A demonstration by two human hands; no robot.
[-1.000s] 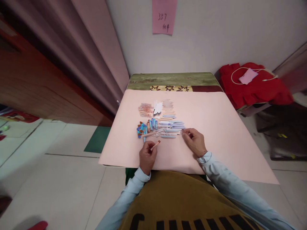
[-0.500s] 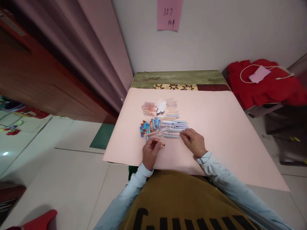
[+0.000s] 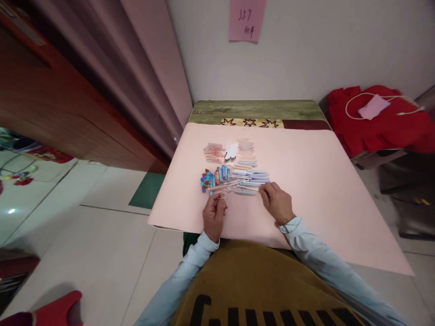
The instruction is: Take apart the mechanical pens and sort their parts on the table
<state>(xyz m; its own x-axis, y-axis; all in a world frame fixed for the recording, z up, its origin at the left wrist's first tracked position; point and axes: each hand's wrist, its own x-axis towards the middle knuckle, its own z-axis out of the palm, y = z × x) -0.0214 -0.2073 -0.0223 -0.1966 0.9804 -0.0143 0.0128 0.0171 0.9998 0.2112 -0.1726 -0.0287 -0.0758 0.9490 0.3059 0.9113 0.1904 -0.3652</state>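
Observation:
My left hand (image 3: 214, 218) is closed in a pinch near the table's front edge, around a small brown pen part (image 3: 222, 195) that shows only in part above the fingertips. To its right, my right hand (image 3: 277, 203) pinches the right end of a thin white pen refill (image 3: 252, 188), which lies low over the pen parts. Pale blue pen barrels (image 3: 245, 193) lie just left of those fingers. Beyond my left hand are short blue and brown tubes (image 3: 222, 173) and a heap of small blue and brown pieces (image 3: 205, 179).
Farther back lie a pile of clear brownish parts (image 3: 213, 152), white refills with black tips (image 3: 231, 152) and pale barrels (image 3: 246, 146). Pink paper (image 3: 306, 190) covers most of the table. Red cloth (image 3: 360, 136) with a white cable is at the right, a curtain (image 3: 149, 59) at the left.
The brown part in my left hand has turned from pointing right to more upright, and the fingers now cover more of it. My right hand stays almost in place; the view has shifted slightly.

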